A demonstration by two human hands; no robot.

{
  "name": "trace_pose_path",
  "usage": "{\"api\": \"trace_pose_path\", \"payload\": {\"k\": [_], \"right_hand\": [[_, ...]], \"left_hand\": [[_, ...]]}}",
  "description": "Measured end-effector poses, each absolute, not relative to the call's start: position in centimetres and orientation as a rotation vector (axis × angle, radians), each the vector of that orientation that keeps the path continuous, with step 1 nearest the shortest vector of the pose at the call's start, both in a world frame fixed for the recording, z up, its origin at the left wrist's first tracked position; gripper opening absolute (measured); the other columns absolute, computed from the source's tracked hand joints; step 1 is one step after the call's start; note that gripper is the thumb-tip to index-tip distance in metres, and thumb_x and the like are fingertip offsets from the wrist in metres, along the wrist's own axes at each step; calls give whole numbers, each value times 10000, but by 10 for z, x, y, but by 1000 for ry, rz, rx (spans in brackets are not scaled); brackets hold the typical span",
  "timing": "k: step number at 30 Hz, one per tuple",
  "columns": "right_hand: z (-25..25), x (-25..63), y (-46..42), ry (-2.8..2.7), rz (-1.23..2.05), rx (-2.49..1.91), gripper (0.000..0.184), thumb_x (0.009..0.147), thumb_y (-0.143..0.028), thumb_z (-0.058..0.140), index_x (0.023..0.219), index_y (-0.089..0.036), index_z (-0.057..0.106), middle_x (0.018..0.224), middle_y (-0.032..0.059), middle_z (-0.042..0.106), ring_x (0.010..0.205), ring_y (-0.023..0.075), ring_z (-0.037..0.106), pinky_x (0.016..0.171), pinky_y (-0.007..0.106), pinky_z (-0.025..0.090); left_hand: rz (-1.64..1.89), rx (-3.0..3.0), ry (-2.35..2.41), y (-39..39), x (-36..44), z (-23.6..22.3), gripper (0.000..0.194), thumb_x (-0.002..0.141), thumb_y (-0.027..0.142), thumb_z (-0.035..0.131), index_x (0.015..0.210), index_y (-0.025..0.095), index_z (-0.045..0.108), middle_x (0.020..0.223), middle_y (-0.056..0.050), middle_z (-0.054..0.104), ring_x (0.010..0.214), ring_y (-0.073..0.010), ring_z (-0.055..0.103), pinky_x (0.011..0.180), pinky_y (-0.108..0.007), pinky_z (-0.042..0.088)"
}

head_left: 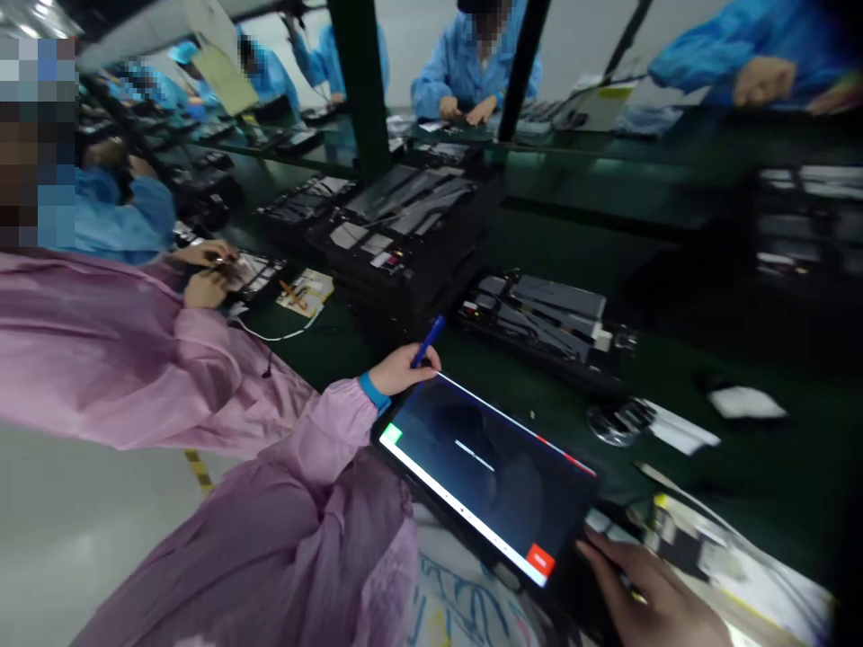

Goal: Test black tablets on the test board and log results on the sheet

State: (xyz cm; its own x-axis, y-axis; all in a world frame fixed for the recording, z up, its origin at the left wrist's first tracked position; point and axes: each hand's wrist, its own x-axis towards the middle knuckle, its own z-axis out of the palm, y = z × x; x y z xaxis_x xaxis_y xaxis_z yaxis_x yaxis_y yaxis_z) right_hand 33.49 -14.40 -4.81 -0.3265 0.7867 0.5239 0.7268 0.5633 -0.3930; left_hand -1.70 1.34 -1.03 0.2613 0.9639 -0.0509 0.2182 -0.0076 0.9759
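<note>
A tablet (pixel 492 476) with a lit screen is held tilted at the table's front edge. Its dark picture carries a green block at the left corner and a red block at the lower right. My left hand (pixel 404 367), with a blue band at the wrist, grips the tablet's upper-left corner and also holds a blue pen (pixel 429 340) pointing up. At the lower right, my right hand (pixel 651 589) is closed round the tablet's right end; some of its fingers are hidden. Just beyond the tablet lies an open-backed tablet (pixel 546 314) with its inner parts showing.
A tall stack of open tablets (pixel 411 225) stands behind my left hand. To the right lie a clear round tape roll (pixel 617 422), a white pad (pixel 747 403) and papers with a cable (pixel 728 548). At left, a co-worker's hands (pixel 209 274) handle another unit.
</note>
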Motion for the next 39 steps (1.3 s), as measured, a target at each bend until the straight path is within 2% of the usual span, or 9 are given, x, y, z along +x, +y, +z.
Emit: {"api": "trace_pose_path", "payload": {"k": [8,16,20,23,27,30,35,39], "right_hand": [[-26,319,-142,-2060,218,-1390,211,945,-282,485,920,-167,660,777,66,698,675,182,671,621,292,547],[-22,320,-134,-2172,224,-1424,184,915,-260,467,852,-168,613,701,41,628,605,168,590,561,287,475],[-18,318,-133,-2158,272,-1497,161,874,-232,462,797,-185,596,696,41,619,606,174,581,570,293,466],[-17,321,-133,-2062,335,-1537,155,879,-254,475,824,-182,601,712,46,625,609,171,596,559,286,473],[-16,329,-132,-1939,366,-1555,175,898,-307,503,872,-184,625,709,44,646,585,160,612,559,278,495],[-15,331,-131,-1967,410,-1587,211,908,-335,504,897,-189,656,696,42,679,563,161,633,546,279,504],[-16,326,-132,-1946,458,-1619,240,926,-324,482,914,-180,675,746,59,714,613,177,671,576,290,535],[-18,324,-132,-1834,473,-1605,189,912,-271,511,920,-173,673,734,59,708,649,177,672,618,297,554]], "left_hand": [[876,1552,1153,26,-18,-13,190,677,287,729,720,153,602,789,-20,601,765,-154,551,767,-291,418],[878,1528,1168,28,-18,-15,182,679,287,702,747,150,602,784,-11,581,715,-135,534,694,-260,412],[872,1505,1178,30,-21,-18,196,686,305,700,771,152,612,761,-9,567,648,-123,508,602,-239,394],[855,1457,1174,31,-22,-20,201,696,313,701,793,157,621,707,3,544,551,-97,461,507,-217,347],[853,1329,1189,29,-18,-18,236,689,348,712,798,163,614,585,40,464,408,-54,333,391,-200,220],[867,1274,1185,29,-16,-15,268,664,368,729,789,166,603,592,49,464,373,-32,273,359,-200,165],[874,1348,1225,32,-18,-13,296,634,362,753,809,169,612,714,19,568,425,-45,353,376,-200,229],[920,1428,1245,40,-15,-10,276,613,334,773,752,173,598,776,-3,624,567,-89,485,486,-205,354]]}}
